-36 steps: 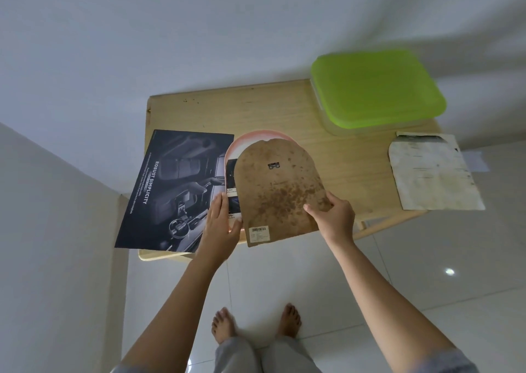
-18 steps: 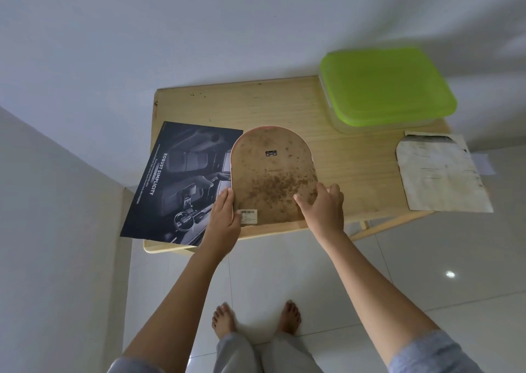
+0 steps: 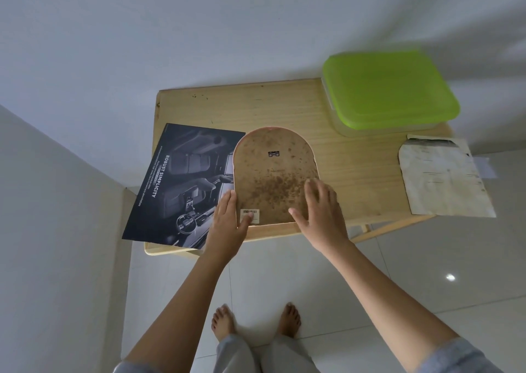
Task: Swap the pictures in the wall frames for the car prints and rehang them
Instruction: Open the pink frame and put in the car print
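Head view: we see a small wooden worktop (image 3: 256, 107) set against a pale wall, shot from above.

An arched picture frame (image 3: 273, 173) lies face down near the worktop's front edge, so its brown, spotted backing board faces up. A thin pink rim (image 3: 271, 128) shows along the arch. We note a small metal hanger (image 3: 273, 154) near the top of the board and a barcode sticker (image 3: 250, 215) at its lower left corner.

The frame's left side overlaps the right edge of a dark car print (image 3: 182, 179), an interior shot with "ROBUST SIMPLICITY" printed on it. The print lies flat at an angle and overhangs the worktop's front left edge.

The left hand (image 3: 227, 224) is released. Its fingers are straight and rest on the print along the frame's left edge, and its thumb touches the barcode sticker.

The right hand (image 3: 321, 210) is also released. It lies flat with fingers spread on the board's lower right part, slightly blurred. We see neither hand grasping anything.

At the back right a clear container with a green lid (image 3: 390, 90) sits on the worktop corner. In front of it a stained, creased paper (image 3: 444, 176) lies flat and hangs over the right front edge, well apart from the frame.

Below, bare feet (image 3: 223, 321) stand on a white tiled floor (image 3: 427, 273).
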Demonstrator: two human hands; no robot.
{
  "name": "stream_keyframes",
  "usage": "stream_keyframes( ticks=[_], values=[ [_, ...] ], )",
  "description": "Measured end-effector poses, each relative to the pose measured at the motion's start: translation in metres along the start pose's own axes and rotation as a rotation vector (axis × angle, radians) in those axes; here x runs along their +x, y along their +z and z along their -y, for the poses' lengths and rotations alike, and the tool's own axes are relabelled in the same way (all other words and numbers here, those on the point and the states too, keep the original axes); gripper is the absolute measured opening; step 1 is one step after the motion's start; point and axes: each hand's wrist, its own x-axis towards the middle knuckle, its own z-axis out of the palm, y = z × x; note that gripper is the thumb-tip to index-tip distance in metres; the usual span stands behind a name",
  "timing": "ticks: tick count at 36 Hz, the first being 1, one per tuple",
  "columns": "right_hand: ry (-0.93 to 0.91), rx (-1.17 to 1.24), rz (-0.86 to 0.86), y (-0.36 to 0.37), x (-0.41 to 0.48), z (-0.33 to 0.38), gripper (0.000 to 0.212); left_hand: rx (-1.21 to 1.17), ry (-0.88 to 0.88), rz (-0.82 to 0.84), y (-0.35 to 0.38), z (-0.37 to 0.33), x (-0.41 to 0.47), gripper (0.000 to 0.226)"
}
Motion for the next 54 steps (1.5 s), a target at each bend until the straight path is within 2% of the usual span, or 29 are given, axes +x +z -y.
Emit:
stream_keyframes(
  ticks=[2, 4, 13, 16, 17, 20, 23, 28, 31, 36, 41, 46, 49, 54],
  values=[
    [-0.142, -0.016, 0.099, 0.003, 0.001, 0.009, 0.065, -0.007, -0.001, -0.009, 0.001, 0.001, 0.000, 0.066],
    [-0.183, -0.027, 0.177, 0.008, 0.004, 0.018, 0.060, -0.007, 0.001, -0.021, 0.002, 0.001, -0.001, 0.065],
    [-0.170, -0.113, 0.222, 0.010, 0.019, 0.020, 0.058, -0.017, -0.030, -0.061, 0.002, -0.006, 0.000, 0.059],
    [-0.191, -0.147, 0.222, 0.008, 0.022, 0.018, 0.070, -0.008, -0.045, -0.078, 0.003, -0.008, 0.000, 0.058],
    [-0.198, -0.145, 0.219, 0.008, 0.022, 0.016, 0.073, -0.002, -0.047, -0.079, 0.003, -0.008, 0.000, 0.058],
    [-0.210, -0.106, 0.229, 0.007, 0.024, 0.015, 0.061, 0.011, -0.051, -0.074, 0.002, -0.011, -0.001, 0.059],
    [-0.228, -0.077, 0.243, 0.004, 0.024, 0.013, 0.060, 0.010, -0.061, -0.071, 0.001, -0.013, -0.002, 0.060],
    [-0.169, -0.006, 0.220, 0.013, 0.011, 0.001, 0.062, 0.029, -0.075, -0.059, 0.002, -0.014, -0.004, 0.061],
    [-0.164, -0.007, 0.223, 0.020, 0.006, 0.000, 0.074, 0.045, -0.056, -0.053, 0.002, -0.014, -0.005, 0.061],
    [-0.172, 0.034, 0.295, 0.016, 0.016, 0.000, 0.059, 0.059, -0.052, -0.029, -0.002, -0.014, -0.005, 0.063],
    [-0.213, 0.152, 0.253, 0.002, 0.027, -0.005, 0.056, 0.057, -0.065, -0.029, -0.004, -0.016, -0.004, 0.064],
    [-0.099, 0.423, 0.024, -0.008, 0.027, -0.028, 0.058, 0.050, -0.075, -0.058, -0.007, -0.022, 0.004, 0.062],
    [0.016, 0.550, 0.067, -0.008, 0.023, -0.041, 0.065, 0.056, -0.102, -0.096, -0.006, -0.027, 0.009, 0.061],
    [0.106, 0.669, 0.180, -0.012, 0.027, -0.054, 0.073, -0.039, -0.189, -0.106, 0.002, -0.042, 0.013, 0.083]
  ],
)
